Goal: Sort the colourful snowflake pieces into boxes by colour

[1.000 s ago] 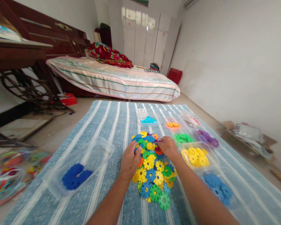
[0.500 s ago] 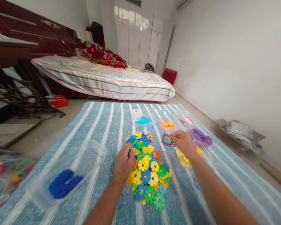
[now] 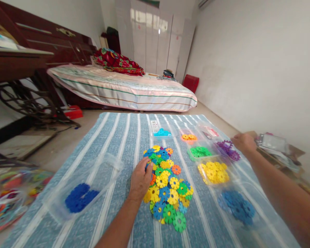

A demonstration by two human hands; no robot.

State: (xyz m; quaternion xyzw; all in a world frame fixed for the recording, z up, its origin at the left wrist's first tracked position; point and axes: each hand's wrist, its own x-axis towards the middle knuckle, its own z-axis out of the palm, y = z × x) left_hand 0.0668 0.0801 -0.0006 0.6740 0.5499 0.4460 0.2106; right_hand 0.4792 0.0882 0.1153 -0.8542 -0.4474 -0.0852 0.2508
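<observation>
- In the head view, a blue-and-white striped cloth [image 3: 116, 144] carries a heap of flower-shaped discs [image 3: 165, 175], mainly yellow, green, blue and orange; the heap lies around its middle, stretching toward the near edge.
- The left hand [image 3: 141, 177] rests against the heap's left flank, fingers loosely curved and thumb apart, touching discs without visibly grasping any.
- The right hand [image 3: 244, 143] is out at the cloth's right edge, just beside the purple pieces [image 3: 227, 148]; its fingers are bent together, and I cannot tell whether they grasp anything.
- The purple pieces sit in a clear container close to that right edge.
- Left of them are green pieces [image 3: 200, 151] in another clear tray, and nearer lie yellow pieces [image 3: 214, 172], also in a container.
- Toward the near right corner, blue pieces [image 3: 237, 205] lie together.
- Turquoise pieces [image 3: 162, 132] and orange pieces [image 3: 189, 137] are in separate boxes near the far edge, the orange ones further right.
- Near the left edge, a long clear container [image 3: 105, 165] stands slantwise, with dark blue pieces [image 3: 80, 198] at its nearer end.
- Past the far edge stands a bed [image 3: 124, 88]; past the right edge, a cardboard box [image 3: 276, 160].
</observation>
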